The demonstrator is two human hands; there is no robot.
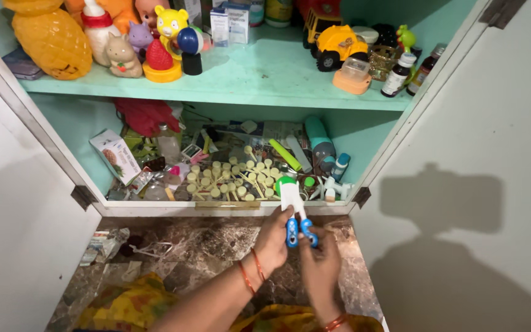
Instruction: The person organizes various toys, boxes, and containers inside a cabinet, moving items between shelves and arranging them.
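Observation:
Both my hands meet in front of the lower shelf of an open cupboard. My left hand point(273, 240) and my right hand point(319, 261) together hold a small pair of scissors with blue handles point(299, 232). A white sleeve or blade cover point(291, 197) runs up from the handles toward the shelf edge. A green round cap point(285, 182) sits just behind its tip. Orange bands circle both wrists.
The lower shelf point(216, 206) is crowded with pale yellow sticks with round ends point(232, 181), a small box point(117, 157), tubes and bottles. The upper shelf point(247, 77) holds a pineapple toy point(50, 40), figurines, a yellow toy truck point(337, 44) and brown bottles point(401, 74). Scraps lie on the marble floor point(216, 252).

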